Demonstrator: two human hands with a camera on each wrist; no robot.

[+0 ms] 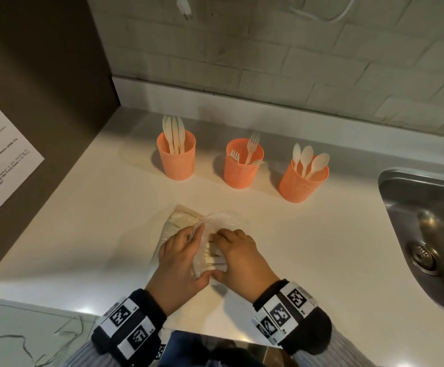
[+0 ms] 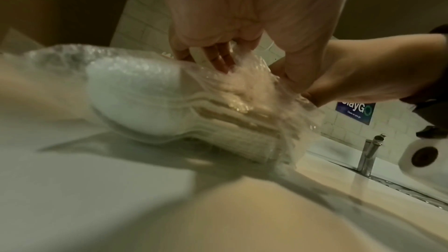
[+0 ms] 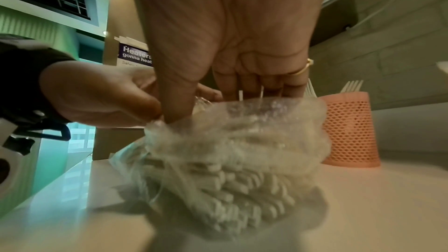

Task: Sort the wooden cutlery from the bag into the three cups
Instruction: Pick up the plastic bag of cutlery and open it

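Observation:
A clear plastic bag (image 1: 181, 221) full of wooden cutlery lies on the white counter (image 1: 96, 221). My left hand (image 1: 181, 258) grips its left side. My right hand (image 1: 242, 258) curls over the open mouth, where cutlery handles (image 1: 214, 256) show. In the right wrist view both thumbs pinch the plastic edge of the bag (image 3: 230, 160) together. In the left wrist view my fingers (image 2: 218, 58) press into the bag (image 2: 169, 102). Behind stand three orange mesh cups: the knife cup (image 1: 176, 165), the fork cup (image 1: 242, 170) and the spoon cup (image 1: 301, 184).
A steel sink (image 1: 401, 197) lies at the right edge of the counter, with a tap (image 2: 368, 152) and a paper roll (image 2: 421, 156) nearby. A dark panel with a paper notice (image 1: 1, 160) closes off the left. A tiled wall (image 1: 268, 62) runs behind the cups.

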